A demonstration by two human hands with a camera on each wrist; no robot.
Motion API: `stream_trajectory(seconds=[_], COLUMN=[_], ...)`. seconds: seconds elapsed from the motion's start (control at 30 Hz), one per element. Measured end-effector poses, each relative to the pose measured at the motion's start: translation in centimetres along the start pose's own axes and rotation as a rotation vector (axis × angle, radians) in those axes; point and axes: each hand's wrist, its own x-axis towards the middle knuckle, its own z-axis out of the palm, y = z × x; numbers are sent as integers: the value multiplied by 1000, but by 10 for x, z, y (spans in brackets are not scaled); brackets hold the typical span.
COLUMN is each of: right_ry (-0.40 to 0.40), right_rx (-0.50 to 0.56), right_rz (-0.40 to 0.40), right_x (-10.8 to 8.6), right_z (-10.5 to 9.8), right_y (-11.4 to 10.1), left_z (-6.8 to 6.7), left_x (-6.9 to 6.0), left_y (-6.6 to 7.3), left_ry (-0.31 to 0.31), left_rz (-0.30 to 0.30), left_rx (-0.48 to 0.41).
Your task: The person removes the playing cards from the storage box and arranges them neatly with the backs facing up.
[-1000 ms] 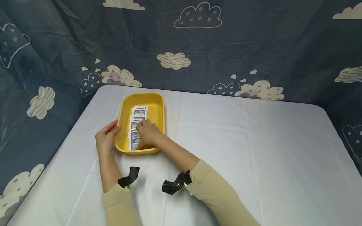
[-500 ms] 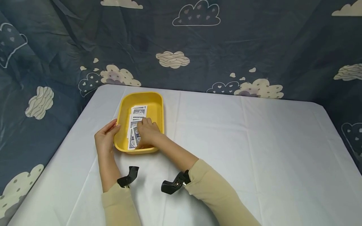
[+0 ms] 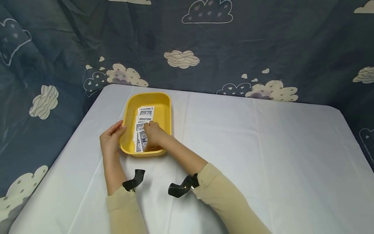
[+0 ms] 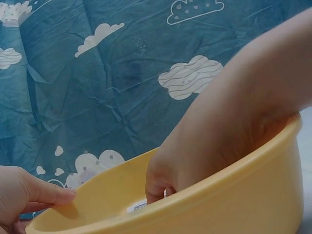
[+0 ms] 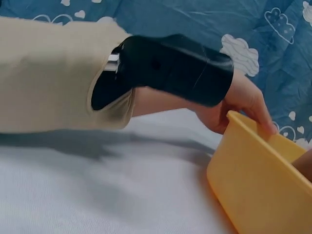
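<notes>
White rectangular playing cards with dark blue patterned backs (image 3: 141, 127) lie overlapping in a lengthwise column inside a deep yellow tray with rounded corners (image 3: 161, 110). Only the head view gives the column's whole run, with one card at the near end slanted across another; the left wrist view catches just a sliver of card beneath the bent fingers of the right hand (image 3: 155, 135). That hand reaches down into the tray over the near cards, and I cannot tell whether it grips one, since its fingertips are mostly hidden. The left hand (image 3: 111, 141) pinches the tray's left rim, and the left wrist view makes plain that the thumb lies over the inside of the wall. From the right wrist come the tray's tall outer side and a close look at the black wrist-worn camera (image 5: 175, 68) beside the beige sleeve (image 5: 53, 75) of the left arm. Beneath the tray spreads a creased white cloth (image 3: 222, 146).
</notes>
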Motion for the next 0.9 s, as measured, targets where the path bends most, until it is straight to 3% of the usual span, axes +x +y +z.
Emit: stream_trajectory(seconds=[0.13,0.47,0.7,0.9], right_ry=[7,50,235,379], right_rx=[-4,-37,-37,100], right_rz=[18,5,-34,-40], right_x=[-1,0,-12,-45], right_z=[2,0,-11,-57], right_y=[-1,-1,0,18], left_z=[-3,-3,-2,-3], left_x=[0,-1,-12,-13], left_y=[0,2,13,12], left_ry=[10,8,-33,-27], left_rz=[-19,0,-1,-16], left_rx=[3,-61,-47,-47])
